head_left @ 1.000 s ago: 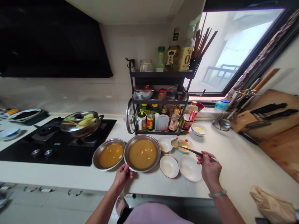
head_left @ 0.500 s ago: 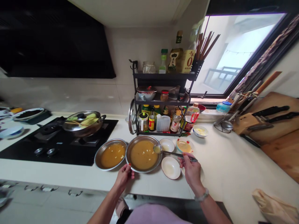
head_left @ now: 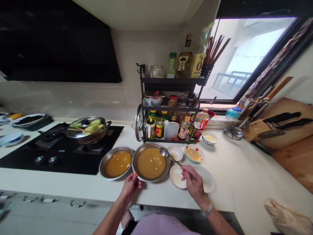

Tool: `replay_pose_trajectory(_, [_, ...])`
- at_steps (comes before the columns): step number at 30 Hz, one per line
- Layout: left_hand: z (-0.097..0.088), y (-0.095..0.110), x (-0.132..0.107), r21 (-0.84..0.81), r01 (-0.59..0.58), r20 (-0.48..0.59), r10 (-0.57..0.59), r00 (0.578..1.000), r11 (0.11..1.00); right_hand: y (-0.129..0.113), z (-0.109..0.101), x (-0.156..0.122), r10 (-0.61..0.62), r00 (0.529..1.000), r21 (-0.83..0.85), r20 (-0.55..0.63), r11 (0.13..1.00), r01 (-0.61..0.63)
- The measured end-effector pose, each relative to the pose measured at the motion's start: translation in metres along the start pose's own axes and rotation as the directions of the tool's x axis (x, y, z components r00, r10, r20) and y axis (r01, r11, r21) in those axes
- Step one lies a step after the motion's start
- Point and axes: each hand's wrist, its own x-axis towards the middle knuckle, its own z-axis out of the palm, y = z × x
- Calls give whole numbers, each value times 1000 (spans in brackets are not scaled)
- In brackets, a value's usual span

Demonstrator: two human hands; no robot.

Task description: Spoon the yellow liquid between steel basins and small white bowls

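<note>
The left hand point(head_left: 132, 183) sits at the near-left edge of the right steel bowl point(head_left: 151, 179), forearm angled in from the near left. Its thumb tip meets the rim and the fingers curl together below; whether they clamp the metal cannot be determined. The right hand point(head_left: 194, 181) is above the two near white bowls point(head_left: 207, 178), back of hand upward, fingers clamped on the handle of a spoon point(head_left: 164, 151). The forearm enters from the near right, bracelet point(head_left: 207, 209) at the wrist. The spoon's head lies over the bowl's far-right edge; contact with the brown liquid point(head_left: 150, 163) cannot be confirmed.
</note>
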Motion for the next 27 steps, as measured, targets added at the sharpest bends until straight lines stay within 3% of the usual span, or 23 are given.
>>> replay_pose_trajectory(2, [-1, -1, 1, -2, 0, 7, 0, 1000, 1000, 4, -12, 9, 84, 986, 3, -144, 996, -85])
replay_pose_trajectory(6, [-2, -1, 1, 4, -3, 17, 3, 1000, 1000, 19, -47, 25, 170, 906, -38, -388, 979, -200])
replay_pose_trajectory(10, [-2, 0, 1, -1, -4, 2, 4, 1000, 1000, 41, -78, 24, 231, 829, -109, -509, 938, -328])
replay_pose_trajectory(12, [-3, -1, 2, -5, -2, 2, 2, 1000, 1000, 52, -86, 18, 252, 822, -135, -511, 921, -366])
replay_pose_trajectory(16, [-4, -2, 3, 4, -1, -6, 1, 1000, 1000, 65, -88, 10, 273, 863, -130, -426, 925, -357])
replay_pose_trajectory(23, [-2, 1, 1, 23, 9, -21, -9, 1000, 1000, 68, -96, 14, 223, 888, -180, -402, 932, -316])
replay_pose_trajectory(27, [-1, 1, 1, 26, 0, -30, 0, 1000, 1000, 69, -102, 12, 267, 881, -160, -391, 923, -351])
